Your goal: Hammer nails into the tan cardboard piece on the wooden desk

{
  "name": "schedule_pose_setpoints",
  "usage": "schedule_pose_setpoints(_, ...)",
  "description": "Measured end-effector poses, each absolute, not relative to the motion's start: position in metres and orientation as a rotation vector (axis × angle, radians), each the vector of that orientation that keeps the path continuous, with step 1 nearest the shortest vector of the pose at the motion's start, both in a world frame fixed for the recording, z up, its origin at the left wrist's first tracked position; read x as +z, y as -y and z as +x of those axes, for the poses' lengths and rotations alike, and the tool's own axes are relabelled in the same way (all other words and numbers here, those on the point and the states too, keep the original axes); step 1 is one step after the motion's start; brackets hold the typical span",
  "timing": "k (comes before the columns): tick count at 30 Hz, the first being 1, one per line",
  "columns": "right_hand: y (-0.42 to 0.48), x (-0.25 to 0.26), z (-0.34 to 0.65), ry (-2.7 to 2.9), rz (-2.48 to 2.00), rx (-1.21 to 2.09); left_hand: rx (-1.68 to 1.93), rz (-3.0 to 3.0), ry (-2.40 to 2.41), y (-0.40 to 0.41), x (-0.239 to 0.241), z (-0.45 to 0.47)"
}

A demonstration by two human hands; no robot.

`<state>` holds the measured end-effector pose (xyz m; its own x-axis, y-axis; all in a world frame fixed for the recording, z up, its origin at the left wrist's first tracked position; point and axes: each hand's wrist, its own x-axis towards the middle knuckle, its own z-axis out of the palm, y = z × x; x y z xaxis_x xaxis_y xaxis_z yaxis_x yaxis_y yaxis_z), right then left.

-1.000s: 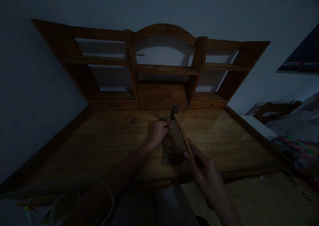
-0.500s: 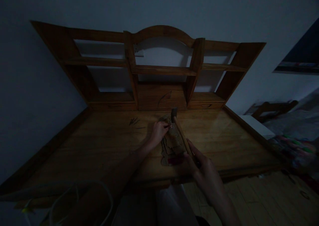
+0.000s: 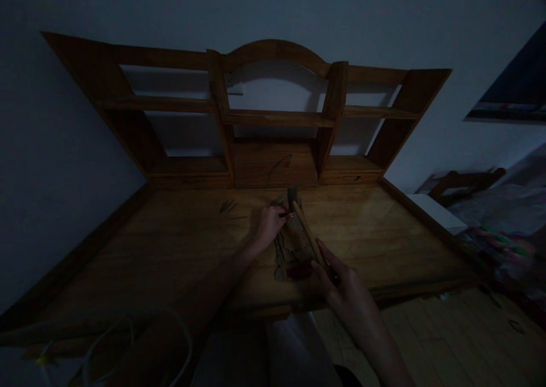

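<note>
Nearest, pale cloth over the person's lap (image 3: 292, 350) shows under the front edge of the desk, and a thin white cable (image 3: 190, 344) loops at the lower left. The right hand (image 3: 343, 287) grasps the lower part of a hammer with a light wooden handle (image 3: 304, 225), which slants forward and leftward to a dark, blocky head.

Below the hammer, near the desk's front edge, lies a flat, ragged-edged brown piece (image 3: 295, 242) with a dark red patch at its near end; its material is hard to make out. Over its far part, the left hand (image 3: 268, 223) has thumb and fingertips brought together just beside the hammer head; the dimness hides whether they grip anything. Whether the head touches the piece cannot be told.

Left of that hand, several thin dark slivers (image 3: 228, 206) lie on the brown wooden desktop (image 3: 367, 228). Beyond rises a brown wooden shelf unit with an arched top (image 3: 277, 118), before a pale wall (image 3: 384, 23) bearing a white socket plate (image 3: 235, 89).
</note>
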<state>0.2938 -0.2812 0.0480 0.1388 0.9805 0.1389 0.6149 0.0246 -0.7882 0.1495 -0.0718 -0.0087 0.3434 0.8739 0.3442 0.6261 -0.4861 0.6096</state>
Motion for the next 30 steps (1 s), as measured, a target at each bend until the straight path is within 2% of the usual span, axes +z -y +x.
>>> schedule_pose_setpoints(24, 0.276, 0.051, 0.289, 1.574, -1.672, 0.56, 0.9, 2.234, -1.376, 0.076, -0.001, 0.15)
schedule_pose_setpoints(30, 0.28, 0.042, 0.294, 1.431, -1.571, 0.644, 0.897, 2.259, -1.34, 0.073, -0.005, 0.149)
